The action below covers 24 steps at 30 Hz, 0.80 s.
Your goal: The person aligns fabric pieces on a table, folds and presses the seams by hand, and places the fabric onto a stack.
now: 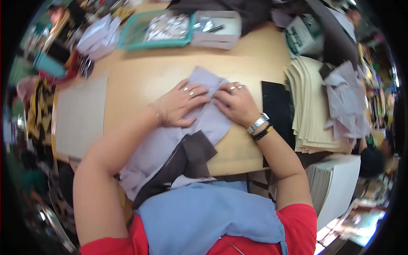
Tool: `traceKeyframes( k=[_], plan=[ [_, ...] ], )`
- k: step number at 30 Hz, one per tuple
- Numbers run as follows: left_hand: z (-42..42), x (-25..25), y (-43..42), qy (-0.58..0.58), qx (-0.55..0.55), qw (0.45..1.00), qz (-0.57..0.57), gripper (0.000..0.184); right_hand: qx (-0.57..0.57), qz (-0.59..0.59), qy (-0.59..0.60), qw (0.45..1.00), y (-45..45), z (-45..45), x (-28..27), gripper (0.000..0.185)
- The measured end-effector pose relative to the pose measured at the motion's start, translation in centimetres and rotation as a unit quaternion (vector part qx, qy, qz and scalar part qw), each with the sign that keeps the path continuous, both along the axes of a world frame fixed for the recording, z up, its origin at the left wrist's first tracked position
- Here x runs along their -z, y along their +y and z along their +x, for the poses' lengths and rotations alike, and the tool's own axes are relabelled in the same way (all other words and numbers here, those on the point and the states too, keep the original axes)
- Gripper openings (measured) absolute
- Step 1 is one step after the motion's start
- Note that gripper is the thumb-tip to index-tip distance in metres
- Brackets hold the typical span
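A pale lavender piece of cloth [214, 125] lies over the table and runs down toward my lap. My left hand [180, 102] rests on it from the left, fingers stretched out and the thumb apart. From the right, my right hand [239, 104] pinches the cloth near its edge with curled fingers. The fingertips of both hands nearly meet over one spot, and what lies beneath them is hidden. A dark brown strip of cloth [193, 153] overlaps the lavender cloth at the table's front edge.
Behind stand a teal tray [123, 40] of small whitish pieces [168, 27] and a white box [216, 40]. At right are a black sheet [276, 112], stacked cream sheets [312, 106] and crumpled lavender cloth [346, 95]. A grey board [80, 121] lies left.
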<state>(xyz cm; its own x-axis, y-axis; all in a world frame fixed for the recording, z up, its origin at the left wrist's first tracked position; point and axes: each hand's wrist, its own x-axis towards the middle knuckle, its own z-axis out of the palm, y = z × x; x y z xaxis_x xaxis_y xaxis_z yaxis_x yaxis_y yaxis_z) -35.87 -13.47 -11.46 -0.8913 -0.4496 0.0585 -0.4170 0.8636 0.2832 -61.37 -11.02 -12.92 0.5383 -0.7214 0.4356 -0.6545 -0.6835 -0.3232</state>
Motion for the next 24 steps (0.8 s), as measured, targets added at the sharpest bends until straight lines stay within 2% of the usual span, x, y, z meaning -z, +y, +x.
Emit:
traceKeyframes(
  k=[3, 4, 5, 7, 10, 13, 16, 22, 24],
  plan=[
    [-0.6, -0.8, -0.1, -0.012, -0.002, 1.0, 0.0, 0.063, 0.001, -0.002, -0.021, 1.0, -0.1, -0.4, 0.7, 0.017],
    [-1.1, -1.0, 0.0, 0.016, -0.031, 0.999, 0.038, 0.058, -0.008, -0.032, -0.024, 0.999, -0.1, -0.6, 0.8, 0.017],
    [-1.8, -0.8, -0.2, 0.086, -0.051, 0.994, 0.043, 0.044, 0.003, -0.036, -0.028, 0.999, 0.1, -0.7, 0.9, 0.016],
    [-3.4, -0.7, 0.0, 0.11, -0.142, 0.983, 0.034, 0.025, 0.012, -0.035, -0.027, 0.999, 0.3, -0.5, 0.8, 0.014],
    [-4.8, -1.1, -0.2, 0.152, -0.219, 0.954, 0.139, 0.016, 0.022, -0.034, -0.039, 0.998, 0.1, -0.2, 1.7, 0.012],
    [-4.7, 0.4, -1.3, 0.187, -0.246, 0.932, 0.191, 0.017, 0.023, -0.027, -0.04, 0.999, 0.0, -0.1, 2.3, 0.012],
    [-4.6, 0.6, -1.7, 0.173, -0.263, 0.92, 0.234, 0.016, 0.021, -0.022, -0.049, 0.998, 0.0, -0.2, 2.4, 0.013],
    [-5.1, 0.3, -1.8, 0.145, -0.286, 0.924, 0.21, 0.016, 0.019, -0.017, -0.064, 0.998, 0.0, -0.2, 2.4, 0.015],
    [-5.4, 0.2, -1.7, 0.124, -0.279, 0.94, 0.152, 0.015, 0.015, -0.022, -0.073, 0.997, 0.0, -0.2, 2.5, 0.015]
  ],
)
